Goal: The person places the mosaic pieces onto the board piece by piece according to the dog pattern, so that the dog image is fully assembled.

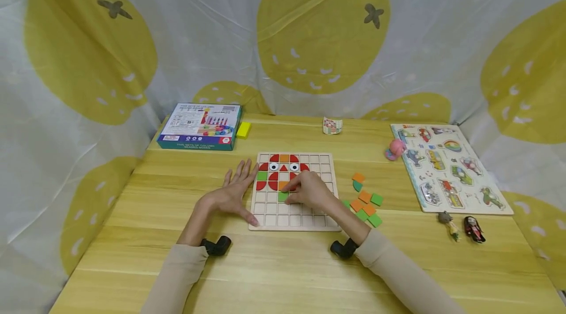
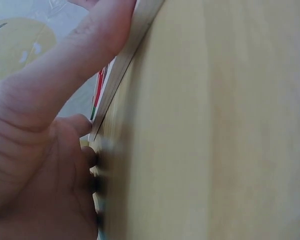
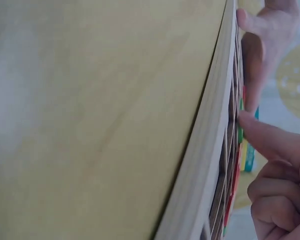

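A wooden grid board lies on the table, its upper cells filled with red, orange, green and eye-marked pieces. My left hand spreads along the board's left side. Its thumb rests at the near-left corner, and another fingertip touches the edge farther up. Over the middle of the board, my right hand pinches a green square tile at its cell, just below an orange piece. In the right wrist view the thumb touches the board's face while the other fingers curl; they partly hide the red pieces.
Loose orange and green tiles lie right of the board. A boxed set and yellow block stand back left, a small picture card behind. At right are a puzzle board, a pink toy and two figurines.
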Motion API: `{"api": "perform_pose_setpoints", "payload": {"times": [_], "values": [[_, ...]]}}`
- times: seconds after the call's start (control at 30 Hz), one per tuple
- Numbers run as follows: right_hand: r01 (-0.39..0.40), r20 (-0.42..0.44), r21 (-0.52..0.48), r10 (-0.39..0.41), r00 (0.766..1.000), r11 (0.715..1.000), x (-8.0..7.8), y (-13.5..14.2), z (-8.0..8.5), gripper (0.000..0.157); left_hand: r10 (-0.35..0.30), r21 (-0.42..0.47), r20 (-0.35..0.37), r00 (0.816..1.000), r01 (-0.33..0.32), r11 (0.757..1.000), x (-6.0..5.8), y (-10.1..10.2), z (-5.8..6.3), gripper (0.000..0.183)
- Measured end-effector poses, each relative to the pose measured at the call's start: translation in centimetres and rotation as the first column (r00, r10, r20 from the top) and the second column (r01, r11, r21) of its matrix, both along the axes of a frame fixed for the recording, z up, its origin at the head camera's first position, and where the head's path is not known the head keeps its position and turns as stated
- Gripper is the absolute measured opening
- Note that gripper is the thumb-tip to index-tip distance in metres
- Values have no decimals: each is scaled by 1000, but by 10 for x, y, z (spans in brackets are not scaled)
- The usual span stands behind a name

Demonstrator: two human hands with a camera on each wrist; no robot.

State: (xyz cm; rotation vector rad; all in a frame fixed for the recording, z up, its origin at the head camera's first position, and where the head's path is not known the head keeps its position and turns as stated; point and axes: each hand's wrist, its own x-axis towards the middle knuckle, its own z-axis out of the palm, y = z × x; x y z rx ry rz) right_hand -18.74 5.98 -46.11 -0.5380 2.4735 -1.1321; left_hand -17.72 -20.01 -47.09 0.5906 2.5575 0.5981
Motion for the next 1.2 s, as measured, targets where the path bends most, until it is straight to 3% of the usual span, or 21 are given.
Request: {"api": "perform_pose_setpoints", "payload": {"times": [0.13,0.27,0.5,0.7,0.83,1.2], "values": [[-36,55,-55,39,998,998,-3,10,1,20,-6,-3,-9,1000,6,1000,0,1,0,145],[-31,36,-79,34,999,996,-5,44,6,20,-6,-2,-8,1000,6,1000,1,1,-1,146],[146,30,-65,-144,989,987,4,150,12,32,5,6,0,1000,-5,1000,2,1,-1,146],[238,123,-21,-234,964,971,15,212,5,41,5,0,-6,1000,-5,1000,1,3,0,146],[261,174,15,-259,950,965,18,222,1,39,1,5,-5,1000,-1,1000,1,3,-1,146],[236,200,-38,-224,954,971,10,217,-7,39,5,16,-2,1000,-5,1000,1,3,1,145]]}}
